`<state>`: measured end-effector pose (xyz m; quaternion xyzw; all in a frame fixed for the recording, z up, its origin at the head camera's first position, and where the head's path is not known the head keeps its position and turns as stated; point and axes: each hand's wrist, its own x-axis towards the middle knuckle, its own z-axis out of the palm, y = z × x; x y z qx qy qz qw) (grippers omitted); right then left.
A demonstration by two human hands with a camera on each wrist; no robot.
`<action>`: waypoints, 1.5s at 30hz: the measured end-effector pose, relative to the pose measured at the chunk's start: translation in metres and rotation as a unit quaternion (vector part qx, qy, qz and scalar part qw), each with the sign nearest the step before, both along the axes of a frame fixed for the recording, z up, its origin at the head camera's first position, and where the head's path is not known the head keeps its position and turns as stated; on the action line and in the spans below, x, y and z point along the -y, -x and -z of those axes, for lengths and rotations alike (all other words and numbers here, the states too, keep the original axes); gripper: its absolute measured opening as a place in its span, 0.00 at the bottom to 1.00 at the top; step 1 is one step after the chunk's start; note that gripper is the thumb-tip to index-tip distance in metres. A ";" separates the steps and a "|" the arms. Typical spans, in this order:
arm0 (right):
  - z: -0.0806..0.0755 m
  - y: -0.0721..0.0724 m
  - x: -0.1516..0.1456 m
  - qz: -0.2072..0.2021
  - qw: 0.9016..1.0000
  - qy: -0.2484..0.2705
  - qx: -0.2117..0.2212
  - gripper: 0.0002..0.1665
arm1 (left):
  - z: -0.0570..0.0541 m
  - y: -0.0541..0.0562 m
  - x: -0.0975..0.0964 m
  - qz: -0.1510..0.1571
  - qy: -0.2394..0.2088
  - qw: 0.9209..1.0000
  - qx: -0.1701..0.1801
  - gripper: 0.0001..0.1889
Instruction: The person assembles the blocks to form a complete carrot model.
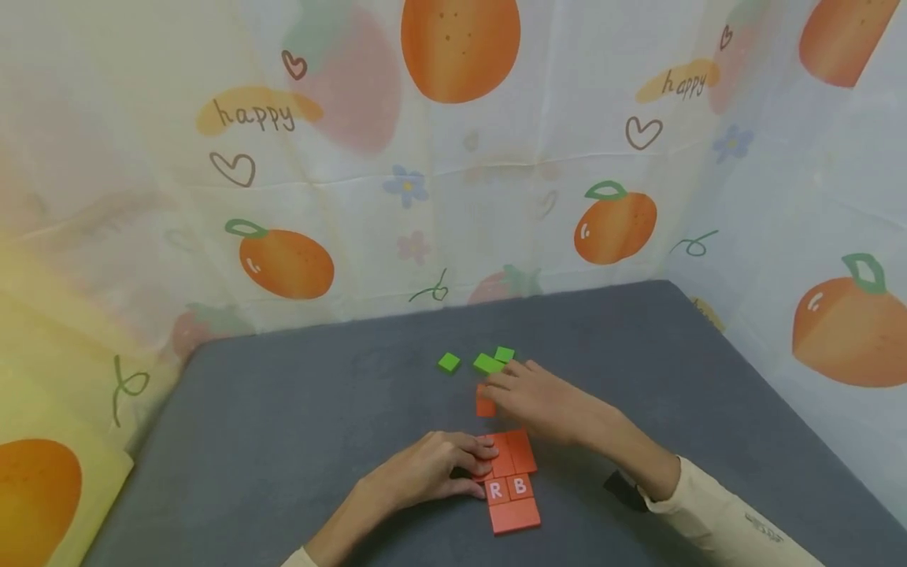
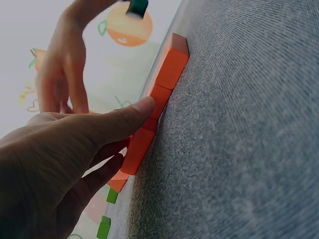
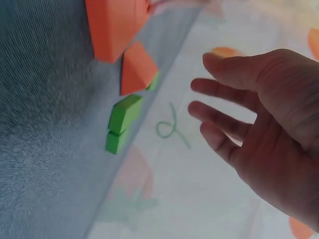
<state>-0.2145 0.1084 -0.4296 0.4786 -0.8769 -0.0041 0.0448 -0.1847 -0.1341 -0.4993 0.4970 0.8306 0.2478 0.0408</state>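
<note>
Flat orange-red blocks (image 1: 522, 450) lie together on the grey tabletop, and two in the middle row carry the white letters R (image 1: 496, 492) and B (image 1: 520, 487). My left hand (image 1: 442, 465) rests its fingers on the left part of this group; its thumb touches the blocks' side in the left wrist view. Over a separate orange block (image 1: 485, 407), my right hand (image 1: 542, 402) hovers with relaxed fingers, partly covering it in the head view. The right wrist view shows that hand (image 3: 274, 119) holding nothing, its fingers apart from the blocks.
Beyond the right hand lie a lone green block (image 1: 449, 363) and two more green blocks close together, one larger (image 1: 486, 363) and one smaller (image 1: 505, 353). A fruit-printed cloth (image 1: 453, 213) hangs along the back and sides of the grey table (image 1: 298, 441).
</note>
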 end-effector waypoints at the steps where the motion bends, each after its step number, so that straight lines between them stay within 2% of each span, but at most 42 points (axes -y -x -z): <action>1: 0.001 0.006 0.002 0.002 1.000 -0.009 0.017 0.32 | 0.000 0.000 0.000 0.001 -0.002 1.000 -0.002 0.18; 4: 0.008 0.021 0.006 0.000 0.998 -0.024 0.058 0.40 | 0.001 0.000 -0.001 0.004 -0.007 1.000 -0.002 0.18; 6: 0.015 0.028 0.007 -0.010 0.998 -0.031 0.061 0.40 | 0.001 0.000 -0.002 0.003 -0.007 1.000 0.000 0.17; 7: 0.020 0.031 0.007 -0.015 0.998 -0.032 0.056 0.36 | 0.001 0.000 -0.002 0.003 -0.006 1.000 0.004 0.17; 9: 0.027 0.036 0.007 -0.015 0.999 -0.034 0.031 0.28 | 0.000 -0.001 -0.002 0.003 0.000 1.000 0.002 0.17; 13: 0.034 0.040 0.001 0.010 0.999 -0.030 -0.025 0.12 | -0.001 -0.001 -0.001 0.000 0.006 1.000 0.005 0.17; 17: 0.035 0.040 -0.011 0.029 0.995 -0.018 -0.091 0.10 | 0.000 0.000 0.001 -0.001 0.006 1.000 0.004 0.17; 19: 0.035 0.039 -0.018 0.038 0.993 -0.008 -0.107 0.11 | -0.001 0.000 0.001 -0.002 0.006 1.000 0.005 0.17; 21: 0.035 0.037 -0.026 0.052 0.994 -0.003 -0.101 0.12 | -0.001 -0.001 0.002 -0.004 0.007 1.000 0.008 0.17; 23: 0.032 0.036 -0.032 0.067 0.995 -0.006 -0.076 0.16 | -0.001 -0.001 0.002 -0.005 0.009 1.000 0.010 0.17; 27: 0.025 0.034 -0.041 0.084 0.996 -0.012 -0.043 0.26 | -0.001 -0.001 0.001 -0.007 0.010 1.000 0.013 0.17; 30: 0.021 0.033 -0.045 0.081 0.995 -0.016 -0.048 0.29 | -0.002 -0.002 0.001 -0.008 0.009 1.000 0.013 0.17; 36: 0.020 0.030 -0.048 0.064 0.996 0.011 -0.058 0.14 | -0.001 -0.003 0.000 -0.005 0.009 1.000 0.007 0.16; 39: 0.020 0.030 -0.047 0.060 0.996 0.022 -0.058 0.15 | -0.001 -0.003 0.001 -0.006 0.011 1.000 0.004 0.16; 45: 0.019 0.030 -0.044 0.066 0.996 0.013 -0.051 0.15 | -0.001 -0.001 0.002 -0.002 0.013 1.000 0.006 0.15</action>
